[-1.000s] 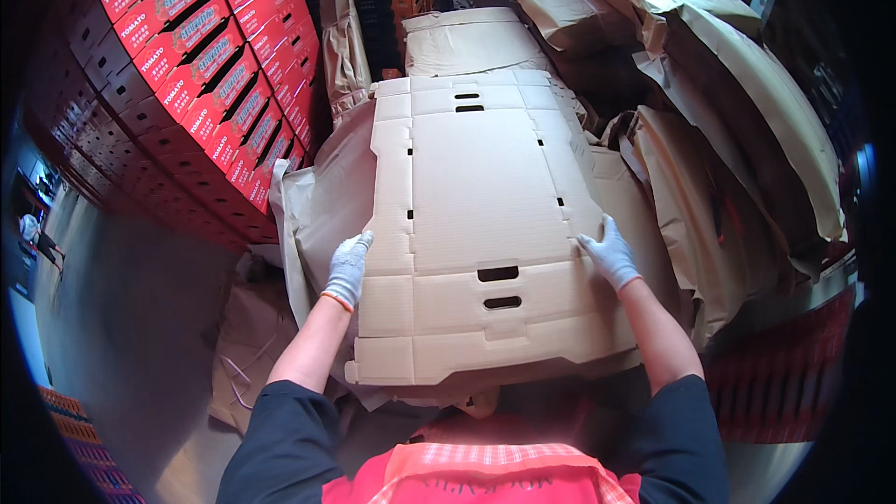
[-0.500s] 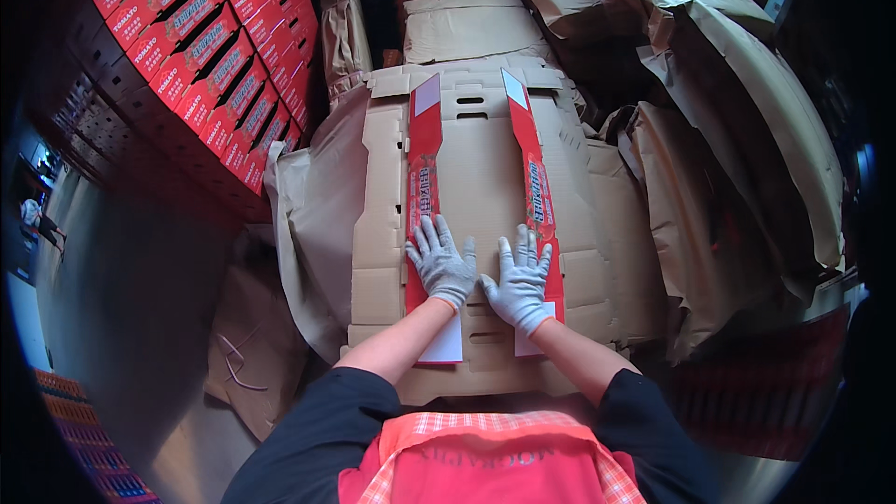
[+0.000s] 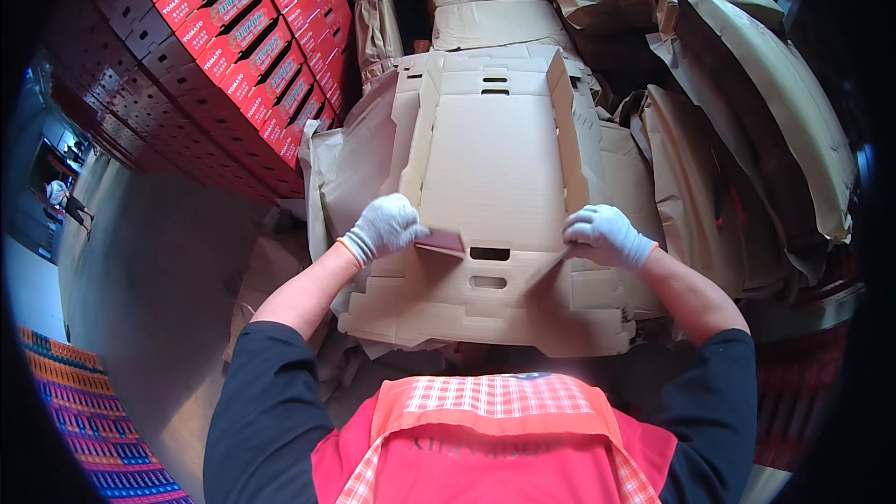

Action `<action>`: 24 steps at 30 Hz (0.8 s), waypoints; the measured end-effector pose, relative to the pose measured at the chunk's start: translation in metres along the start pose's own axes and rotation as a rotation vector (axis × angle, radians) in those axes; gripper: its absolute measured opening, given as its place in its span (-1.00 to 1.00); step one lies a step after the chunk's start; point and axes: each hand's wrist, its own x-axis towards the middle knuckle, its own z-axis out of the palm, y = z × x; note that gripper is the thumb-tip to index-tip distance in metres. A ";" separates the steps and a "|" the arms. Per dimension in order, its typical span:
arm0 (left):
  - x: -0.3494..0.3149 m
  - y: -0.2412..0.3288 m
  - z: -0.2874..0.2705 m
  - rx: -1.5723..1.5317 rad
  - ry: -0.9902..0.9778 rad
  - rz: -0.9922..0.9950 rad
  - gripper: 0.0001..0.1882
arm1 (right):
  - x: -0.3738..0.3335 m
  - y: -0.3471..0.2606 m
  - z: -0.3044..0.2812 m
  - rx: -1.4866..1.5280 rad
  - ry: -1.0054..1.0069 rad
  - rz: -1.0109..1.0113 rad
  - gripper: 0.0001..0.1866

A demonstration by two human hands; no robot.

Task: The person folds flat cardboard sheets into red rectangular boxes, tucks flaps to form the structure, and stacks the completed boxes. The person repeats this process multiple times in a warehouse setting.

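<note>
A brown cardboard box blank (image 3: pixel 495 159) lies in front of me on a pile of flat cardboard. Its two long side walls stand up, the left wall (image 3: pixel 425 131) and the right wall (image 3: pixel 565 117). My left hand (image 3: pixel 383 227), in a pale grey glove, is closed on the near end of the left wall. A small end flap (image 3: pixel 442 241) juts inward beside its fingers. My right hand (image 3: pixel 609 235), gloved alike, grips the near end of the right wall, where another flap (image 3: pixel 549 269) slants inward. The near end panel (image 3: pixel 485 317) lies flat, with hand slots above it.
Tall stacks of red printed boxes (image 3: pixel 238 28) rise at the left. Paper-wrapped bundles (image 3: pixel 499 19) lie at the back, and more bundles (image 3: pixel 765 103) lean at the right. Colourful stacked crates (image 3: pixel 89 420) stand at the lower left. A distant person (image 3: pixel 67 201) is at the far left.
Both hands have moved apart, from pressing flat on the red printed strips to gripping the near wall ends. The side walls have swung upright, and their red faces no longer show.
</note>
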 end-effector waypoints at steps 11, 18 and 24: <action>-0.053 0.120 -0.029 -0.437 -1.027 -0.080 -0.45 | -0.029 -0.118 -0.036 0.355 -0.735 0.143 -0.47; -0.044 0.072 -0.018 -0.040 -0.623 -0.079 -0.55 | -0.026 -0.065 -0.031 0.321 -0.595 0.361 -0.42; -0.045 0.038 0.062 -0.793 0.155 -0.890 -0.30 | -0.012 -0.007 0.071 0.559 0.527 0.706 -0.08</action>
